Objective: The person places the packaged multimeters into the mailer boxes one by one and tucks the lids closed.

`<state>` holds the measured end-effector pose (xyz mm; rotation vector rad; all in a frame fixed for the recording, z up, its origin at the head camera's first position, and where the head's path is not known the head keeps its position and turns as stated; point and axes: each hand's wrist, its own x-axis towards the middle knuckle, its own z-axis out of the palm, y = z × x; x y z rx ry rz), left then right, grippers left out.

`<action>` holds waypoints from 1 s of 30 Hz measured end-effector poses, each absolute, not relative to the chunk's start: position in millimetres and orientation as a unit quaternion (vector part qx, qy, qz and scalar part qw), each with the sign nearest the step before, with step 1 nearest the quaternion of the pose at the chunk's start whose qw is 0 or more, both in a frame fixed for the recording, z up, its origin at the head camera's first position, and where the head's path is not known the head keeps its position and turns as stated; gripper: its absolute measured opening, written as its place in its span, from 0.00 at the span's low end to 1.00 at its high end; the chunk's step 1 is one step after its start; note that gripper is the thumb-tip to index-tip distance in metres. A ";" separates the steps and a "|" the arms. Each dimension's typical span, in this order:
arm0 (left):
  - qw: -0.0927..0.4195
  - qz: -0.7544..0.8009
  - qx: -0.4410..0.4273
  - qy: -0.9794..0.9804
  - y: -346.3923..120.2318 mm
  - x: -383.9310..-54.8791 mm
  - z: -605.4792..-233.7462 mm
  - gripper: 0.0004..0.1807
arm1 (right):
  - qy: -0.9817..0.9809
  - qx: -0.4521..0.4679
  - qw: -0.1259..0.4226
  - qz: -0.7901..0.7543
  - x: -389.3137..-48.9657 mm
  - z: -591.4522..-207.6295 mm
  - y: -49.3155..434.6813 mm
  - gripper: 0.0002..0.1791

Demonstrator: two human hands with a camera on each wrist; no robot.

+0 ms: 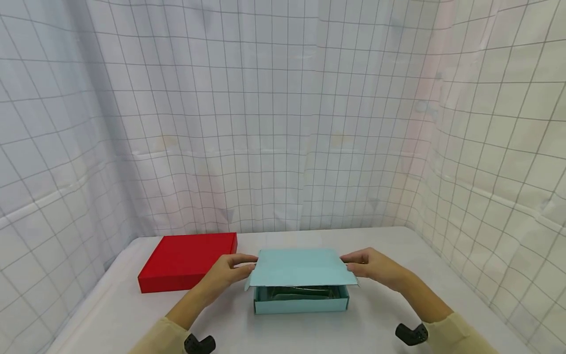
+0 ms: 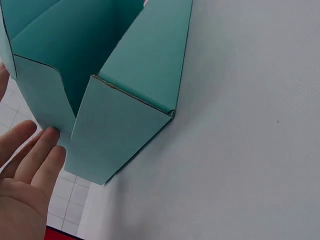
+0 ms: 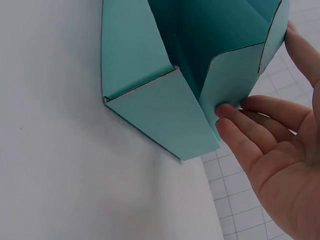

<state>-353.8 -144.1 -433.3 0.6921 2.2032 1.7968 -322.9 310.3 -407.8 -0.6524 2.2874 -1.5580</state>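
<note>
A light blue cardboard box (image 1: 302, 306) sits on the white table with its hinged lid (image 1: 300, 268) partly raised. Through the front gap a dark green item (image 1: 305, 291) shows inside; its kind is hidden by the lid. My left hand (image 1: 230, 270) is at the lid's left side, its fingertips touching the side flap (image 2: 42, 90) from outside. On the opposite side, my right hand (image 1: 376, 268) touches the other side flap (image 3: 232, 75) with its fingertips, the thumb by the lid's front edge. Neither hand's fingers curl round the cardboard.
To the left of the blue box lies a closed red box (image 1: 190, 260), just behind my left forearm. White grid-patterned curtains (image 1: 283, 123) hang behind the table (image 1: 309, 334) and along both sides.
</note>
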 end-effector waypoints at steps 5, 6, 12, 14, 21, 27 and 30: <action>0.120 0.609 0.226 0.751 -144.3 -351.2 -435.0 0.28 | 0.803 -0.216 0.149 -0.535 -318.4 -409.9 308.7 0.30; 0.123 0.610 0.229 0.749 -144.4 -350.9 -435.1 0.28 | 0.804 -0.214 0.149 -0.534 -317.7 -410.3 308.7 0.30; 0.126 0.611 0.242 0.743 -145.1 -349.8 -435.6 0.28 | 0.806 -0.213 0.145 -0.533 -316.0 -411.8 308.3 0.31; 0.126 0.611 0.243 0.743 -145.1 -349.7 -435.7 0.28 | 0.805 -0.216 0.144 -0.534 -315.8 -411.9 308.0 0.31; 0.126 0.609 0.244 0.744 -144.9 -350.0 -437.6 0.27 | 0.801 -0.219 0.143 -0.539 -316.0 -414.6 306.9 0.32; 0.126 0.609 0.245 0.744 -145.3 -350.8 -439.1 0.26 | 0.802 -0.215 0.139 -0.540 -314.3 -417.7 306.1 0.33; 0.127 0.609 0.245 0.744 -145.1 -350.9 -439.2 0.26 | 0.799 -0.218 0.136 -0.544 -314.5 -419.4 306.1 0.33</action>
